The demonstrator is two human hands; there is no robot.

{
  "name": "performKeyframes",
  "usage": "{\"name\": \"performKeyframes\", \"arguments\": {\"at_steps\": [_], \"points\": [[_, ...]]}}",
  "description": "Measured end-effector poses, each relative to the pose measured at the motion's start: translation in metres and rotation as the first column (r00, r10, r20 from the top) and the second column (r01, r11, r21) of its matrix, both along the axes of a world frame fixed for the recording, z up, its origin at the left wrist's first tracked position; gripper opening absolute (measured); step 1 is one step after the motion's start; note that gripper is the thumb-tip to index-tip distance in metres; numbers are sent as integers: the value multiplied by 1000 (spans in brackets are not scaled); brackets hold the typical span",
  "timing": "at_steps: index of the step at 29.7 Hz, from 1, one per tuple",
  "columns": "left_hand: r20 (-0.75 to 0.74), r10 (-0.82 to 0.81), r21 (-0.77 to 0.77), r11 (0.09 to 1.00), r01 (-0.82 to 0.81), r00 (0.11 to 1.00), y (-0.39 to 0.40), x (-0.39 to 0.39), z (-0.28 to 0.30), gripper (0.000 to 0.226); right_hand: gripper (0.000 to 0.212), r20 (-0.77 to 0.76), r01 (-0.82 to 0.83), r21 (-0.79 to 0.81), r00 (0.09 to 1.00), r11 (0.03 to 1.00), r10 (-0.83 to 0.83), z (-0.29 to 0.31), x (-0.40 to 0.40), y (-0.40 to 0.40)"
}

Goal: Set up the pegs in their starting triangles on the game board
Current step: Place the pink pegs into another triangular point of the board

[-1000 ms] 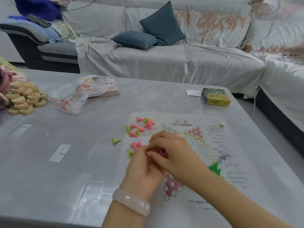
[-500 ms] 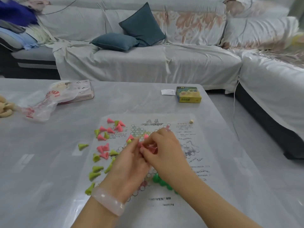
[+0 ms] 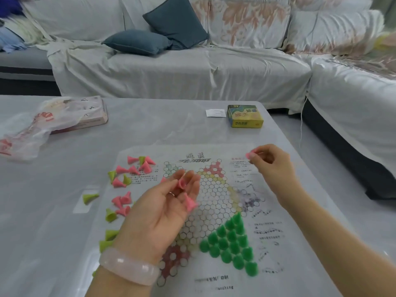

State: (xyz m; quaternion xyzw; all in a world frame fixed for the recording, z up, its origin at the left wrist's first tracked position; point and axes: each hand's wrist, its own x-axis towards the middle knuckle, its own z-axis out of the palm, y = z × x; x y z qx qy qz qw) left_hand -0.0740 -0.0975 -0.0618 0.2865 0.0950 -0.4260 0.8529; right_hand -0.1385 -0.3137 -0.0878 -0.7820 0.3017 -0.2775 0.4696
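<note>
We hold a few pink pegs [image 3: 186,190] in our left hand [image 3: 162,211], fingers curled up round them like a small cup. Our right hand [image 3: 271,162] pinches 1 pink peg [image 3: 250,154] w/ thumb & fingertip, up over the far right part of the board [image 3: 216,211], just right of the pink triangle [image 3: 214,169] at the far end. That triangle has no pegs yet, so we think this peg goes there.

To do it well, we should turn the peg wide end down, aim at 1 circle & start at the tip row, so later pegs don't bump it. The pegs look light, so we set it down slow & let go soft. The left hand should stay off the board so nothing rolls out.

The green pegs [image 3: 230,241] stand all in their triangle, near right. Loose pink & yellow-green pegs [image 3: 126,185] lie on their sides at the left edge of the board & on the counter [image 3: 53,189].

Containers: a yellow box [image 3: 245,116] sits shut at the far side; we can't tell what's in it. A clear bag [image 3: 38,125] lies far left, partly over a flat pink box [image 3: 94,116]; what's inside is too blurry to tell.
</note>
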Motion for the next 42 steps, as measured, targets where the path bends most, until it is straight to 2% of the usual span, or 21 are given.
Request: {"name": "performKeyframes", "arguments": {"at_steps": [3, 11, 26, 28, 31, 32, 34, 35, 36, 38, 39, 40, 42], "points": [[12, 74, -15, 997, -74, 997, 1, 10, 0, 13, 6, -115, -115, -151, 989, 982, 98, -15, 33, -3], [-90, 157, 64, 986, -151, 984, -2, 14, -10, 16, 12, -270, -173, -339, 959, 925, 80, -30, 66, -3], [-132, 178, 52, 984, -173, 975, 5, 15, -5, 17, 7, -274, -199, -385, 957, 901, 95, -35, 65, -3], [-141, 193, 45, 981, -188, 971, 6, 17, -4, 18, 11, -277, -209, -372, 955, 904, 107, -34, 63, -3], [-166, 227, 21, 974, -227, 960, 9, 19, -1, 21, 26, -243, -198, -272, 961, 942, 132, -24, 54, 1], [-177, 244, 13, 969, -246, 954, 10, 20, 0, 21, 25, -233, -198, -292, 964, 936, 132, -18, 48, 5], [-182, 269, 10, 962, -272, 946, 12, 21, 2, 19, 17, -236, -281, -387, 951, 878, 201, 1, 34, 21], [-177, 273, 14, 961, -275, 945, 12, 20, 2, 19, 13, -275, -387, -410, 916, 826, 293, 14, 25, 34], [-172, 274, 19, 961, -275, 946, 13, 20, 2, 18, 13, -360, -532, -400, 840, 746, 405, 28, 16, 51], [-172, 273, 20, 962, -273, 946, 14, 20, 2, 18, 20, -606, -794, -337, 594, 506, 528, 45, 0, 84], [-178, 272, 14, 962, -274, 946, 14, 19, 1, 17, 23, -691, -862, -330, 499, 385, 524, 47, -5, 96], [-186, 272, 6, 961, -276, 944, 14, 19, 2, 17, 25, -736, -890, -345, 454, 300, 502, 46, -9, 105], [-204, 271, -9, 960, -278, 941, 15, 17, 3, 17, 27, -765, -893, -384, 450, 234, 460, 38, -9, 117]]}}
